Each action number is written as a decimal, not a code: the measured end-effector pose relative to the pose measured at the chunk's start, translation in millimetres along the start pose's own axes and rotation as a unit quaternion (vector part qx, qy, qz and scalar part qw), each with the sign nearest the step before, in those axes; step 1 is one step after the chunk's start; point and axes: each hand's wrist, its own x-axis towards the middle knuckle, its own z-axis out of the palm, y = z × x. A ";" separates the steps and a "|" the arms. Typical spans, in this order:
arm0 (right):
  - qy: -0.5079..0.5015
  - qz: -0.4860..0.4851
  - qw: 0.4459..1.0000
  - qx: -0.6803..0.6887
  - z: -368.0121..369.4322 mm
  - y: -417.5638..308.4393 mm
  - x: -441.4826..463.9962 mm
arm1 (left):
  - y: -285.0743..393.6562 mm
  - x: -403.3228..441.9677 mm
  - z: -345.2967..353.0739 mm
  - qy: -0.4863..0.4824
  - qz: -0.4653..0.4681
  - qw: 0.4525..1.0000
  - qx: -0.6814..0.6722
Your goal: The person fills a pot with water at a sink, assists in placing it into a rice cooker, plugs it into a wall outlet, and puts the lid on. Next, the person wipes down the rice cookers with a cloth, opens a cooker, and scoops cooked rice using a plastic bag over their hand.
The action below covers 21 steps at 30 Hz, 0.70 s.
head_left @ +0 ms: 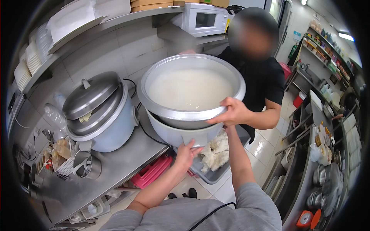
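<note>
A wide metal inner pot (241,86) with whitish contents (189,88), perhaps rice, sits tilted in the top of a pale rice cooker body (165,129). My left hand (185,154) is closed around the cooker's front handle, thumb up against its side. My right hand lies mostly hidden below the pot's right side, at the end of my raised forearm (239,158); its fingers do not show. A co-worker's hand (233,111) grips the pot's right rim, and another hand (187,52) shows at the far rim. Beneath is a grey tub (223,175) holding clumped white rice (215,153).
On the steel counter (127,163) stands a second rice cooker (110,133) with its lid (92,94) askew. A metal jug (86,164) and a utensil basket (66,161) are nearby. The co-worker (264,82) faces me. Behind are a microwave (204,19) and a pink crate (152,171).
</note>
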 end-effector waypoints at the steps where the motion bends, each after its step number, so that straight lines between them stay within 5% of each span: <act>1: -0.096 -0.096 0.987 -0.086 9.6 -31.7 3.0 | 5.0 1.5 2.8 -0.013 0.016 1.000 -0.018; 3: -0.277 -0.277 0.885 -0.251 23.0 -79.9 8.3 | 17.6 4.9 1.4 -0.023 0.028 0.999 -0.015; 5: -0.356 -0.361 0.798 -0.326 25.7 -89.6 9.2 | 29.1 11.4 -4.5 -0.027 0.054 0.998 -0.009; 8: -0.411 -0.163 0.877 -0.189 27.1 -76.3 12.6 | 43.8 17.2 -11.4 -0.021 0.069 0.997 0.004; 11: -0.376 -0.275 0.837 -0.286 46.7 -93.3 -8.1 | 48.7 27.8 -26.3 0.004 0.086 0.996 0.023; 12: -0.307 -0.109 0.943 -0.063 53.9 -92.9 -21.7 | 51.8 32.3 -33.1 0.017 0.095 0.995 0.039; 14: -0.219 0.076 0.959 0.164 66.1 -89.2 -19.1 | 55.9 40.5 -46.6 0.033 0.104 0.993 0.039; 16: -0.383 0.162 0.826 0.380 73.1 -89.1 -3.4 | 60.3 47.4 -53.2 0.046 0.111 0.992 0.039; 17: -0.431 0.196 0.763 0.439 75.5 -87.7 1.8 | 61.2 51.9 -55.9 0.048 0.113 0.992 0.037; 21: -0.340 0.228 0.835 0.367 73.3 -71.7 18.2 | 73.9 63.4 -59.7 0.059 0.125 0.989 0.055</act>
